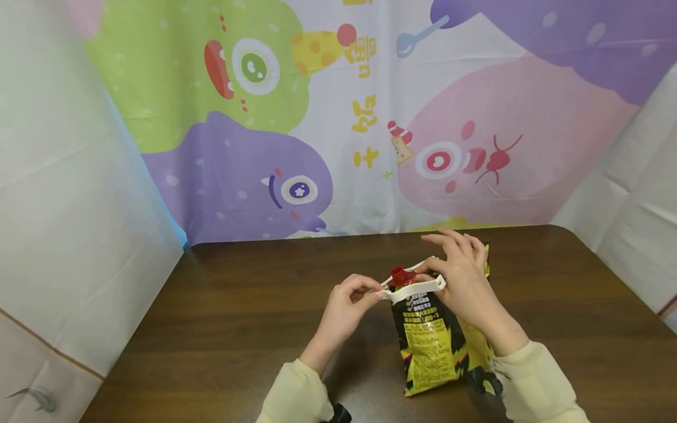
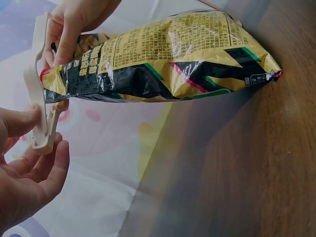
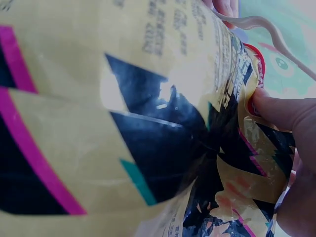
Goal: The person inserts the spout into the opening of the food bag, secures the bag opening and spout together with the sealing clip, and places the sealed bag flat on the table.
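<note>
A yellow-and-black snack bag (image 1: 431, 346) stands upright on the table, leaning a little, its printed panel facing me. Around its top lies a white bag clip (image 1: 415, 289), its two bars spread apart on either side of the bag's mouth. Between the bars shows a red piece like a short spout (image 1: 400, 276). My left hand (image 1: 346, 311) pinches the clip's left end, where the bars meet; the left wrist view shows thumb and fingers on that clip end (image 2: 43, 140). My right hand (image 1: 465, 279) holds the top of the bag, thumb (image 3: 279, 108) against its upper edge.
The brown wooden table (image 1: 227, 329) runs back to a cartoon-printed curtain (image 1: 370, 194). White cloth walls (image 1: 69, 176) close off both sides. A black object (image 1: 341, 413) shows by the left sleeve, and a dark round shape (image 1: 483, 380) by the right sleeve.
</note>
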`<state>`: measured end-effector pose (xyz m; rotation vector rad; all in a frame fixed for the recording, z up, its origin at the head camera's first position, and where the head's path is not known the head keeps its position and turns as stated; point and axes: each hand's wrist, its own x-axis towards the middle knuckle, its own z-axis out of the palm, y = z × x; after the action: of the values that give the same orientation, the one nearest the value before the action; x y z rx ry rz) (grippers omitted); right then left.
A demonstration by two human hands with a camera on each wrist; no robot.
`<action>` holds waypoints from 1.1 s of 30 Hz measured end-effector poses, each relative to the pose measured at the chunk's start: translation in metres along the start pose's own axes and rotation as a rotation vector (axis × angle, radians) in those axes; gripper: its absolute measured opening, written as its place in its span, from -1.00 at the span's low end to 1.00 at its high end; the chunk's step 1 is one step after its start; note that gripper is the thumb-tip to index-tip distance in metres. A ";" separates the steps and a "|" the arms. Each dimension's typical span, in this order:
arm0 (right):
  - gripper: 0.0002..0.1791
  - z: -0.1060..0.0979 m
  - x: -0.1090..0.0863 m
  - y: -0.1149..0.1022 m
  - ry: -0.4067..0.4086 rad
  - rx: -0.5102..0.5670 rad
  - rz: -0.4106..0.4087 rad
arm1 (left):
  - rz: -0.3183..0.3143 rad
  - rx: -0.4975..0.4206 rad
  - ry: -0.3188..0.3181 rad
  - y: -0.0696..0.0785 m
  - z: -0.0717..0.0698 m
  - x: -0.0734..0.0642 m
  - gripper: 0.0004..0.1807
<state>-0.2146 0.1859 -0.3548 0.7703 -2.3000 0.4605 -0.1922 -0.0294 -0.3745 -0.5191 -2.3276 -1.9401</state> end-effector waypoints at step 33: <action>-0.72 0.000 0.003 0.008 -0.030 0.103 -0.017 | 0.058 0.015 0.072 0.004 0.006 -0.001 -0.85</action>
<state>-0.2213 0.1905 -0.3534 0.8516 -2.3100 0.5672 -0.1888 -0.0236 -0.3723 -0.5005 -2.2561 -1.8827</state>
